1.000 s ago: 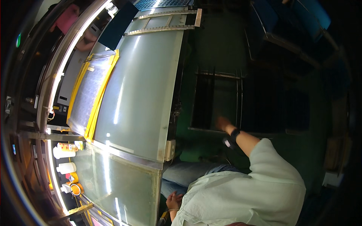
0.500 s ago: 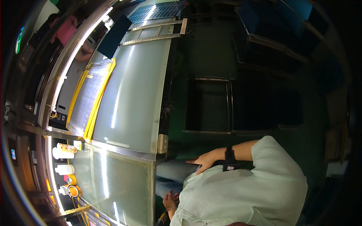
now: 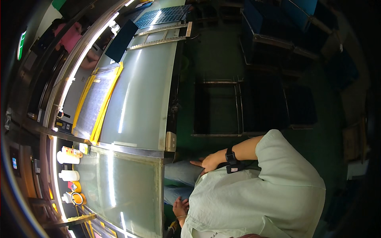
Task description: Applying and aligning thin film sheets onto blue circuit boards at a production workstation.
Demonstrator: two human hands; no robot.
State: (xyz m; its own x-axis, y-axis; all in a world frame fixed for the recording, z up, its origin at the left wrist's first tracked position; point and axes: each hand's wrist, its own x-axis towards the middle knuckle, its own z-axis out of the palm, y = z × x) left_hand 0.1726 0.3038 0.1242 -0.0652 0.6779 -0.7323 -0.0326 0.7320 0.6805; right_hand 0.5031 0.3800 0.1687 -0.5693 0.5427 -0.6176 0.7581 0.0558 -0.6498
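My right hand [image 3: 211, 162], a black strap with a small device on its wrist [image 3: 231, 156], lies at the lap against the jeans [image 3: 180, 172] and the hem of the light shirt [image 3: 254, 198]. One finger stretches out over the thigh and another bends down; nothing shows in the hand. Lower in the picture, my left hand [image 3: 181, 207], with a thin bracelet, rests by the other thigh, its fingers loosely bent and apart, holding nothing I can see. Both hands are off the glass-topped table [image 3: 135, 186], whose edge runs just beyond the knees.
White bottles [image 3: 70, 175] and orange tape rolls [image 3: 78, 198] line the table's far side. A yellow-edged framed sheet [image 3: 95, 103] lies on the adjoining glass table [image 3: 147, 87]. Farther up are a ladder-like frame [image 3: 158, 35] and a blue gridded panel [image 3: 162, 16]. Dark racks [image 3: 216, 109] stand behind; a person in pink [image 3: 69, 35] is beyond.
The view has shifted slightly. My right forearm and hand have moved a little upward in the picture, and the extended finger sits farther over the thigh. The left hand has barely moved.
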